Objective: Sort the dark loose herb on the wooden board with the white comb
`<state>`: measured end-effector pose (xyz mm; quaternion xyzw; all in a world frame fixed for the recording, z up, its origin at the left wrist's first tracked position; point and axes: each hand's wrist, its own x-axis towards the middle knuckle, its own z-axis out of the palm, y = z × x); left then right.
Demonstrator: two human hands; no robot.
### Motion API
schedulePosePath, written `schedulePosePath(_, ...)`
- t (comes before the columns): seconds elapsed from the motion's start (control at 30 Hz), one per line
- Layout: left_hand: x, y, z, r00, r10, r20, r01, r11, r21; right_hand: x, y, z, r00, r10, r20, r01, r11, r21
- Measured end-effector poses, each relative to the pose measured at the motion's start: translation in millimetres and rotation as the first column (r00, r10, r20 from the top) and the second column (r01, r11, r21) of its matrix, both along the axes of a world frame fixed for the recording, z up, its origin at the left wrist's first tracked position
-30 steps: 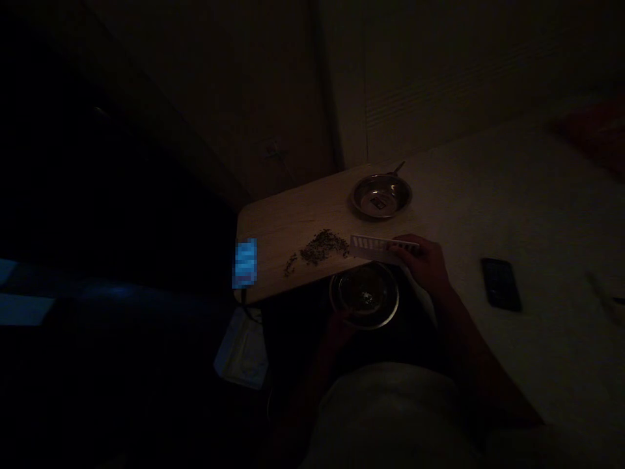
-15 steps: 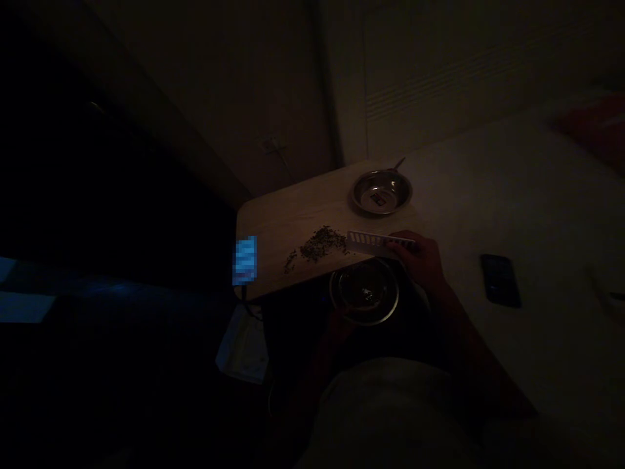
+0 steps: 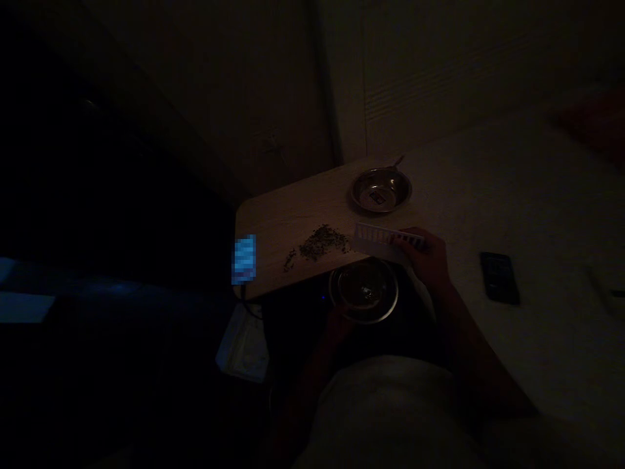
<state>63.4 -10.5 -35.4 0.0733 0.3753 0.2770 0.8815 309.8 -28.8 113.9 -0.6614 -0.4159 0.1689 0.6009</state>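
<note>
In the dim head view, my right hand (image 3: 430, 257) is closed on a flat white slotted piece (image 3: 374, 240), with a row of openings along its upper side. Its free end is just right of a scattered pile of small dark bits (image 3: 321, 242) on the wooden table (image 3: 273, 221). Below the table's near edge, my left hand (image 3: 343, 320) grips a round metal bowl (image 3: 393, 306) at its lower left rim. Something pale and shiny shows inside this bowl. The left fingers are mostly lost in shadow.
A second metal bowl (image 3: 381, 190) stands at the table's back right, with a handle-like piece behind it. A lit bluish pixelated patch (image 3: 243, 259) is at the left edge. A dark phone (image 3: 499, 278) lies on the pale surface (image 3: 469, 215) to the right. Below left is a pale container (image 3: 244, 345).
My right hand and the slotted piece have shifted slightly right and away from the pile, and the piece is tilted a little differently. The left hand and its bowl stay nearly still. The view is darker.
</note>
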Motion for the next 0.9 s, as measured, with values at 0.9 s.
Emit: schedulePosePath(0.9, 1.6, -0.2, 8.9, 0.999, -0.005, -0.042, 0.004, 1.0, -0.022, 1.6, -1.9, -0.3, 0.993, 0.094, -0.066, -0.096, 0.995, -0.019)
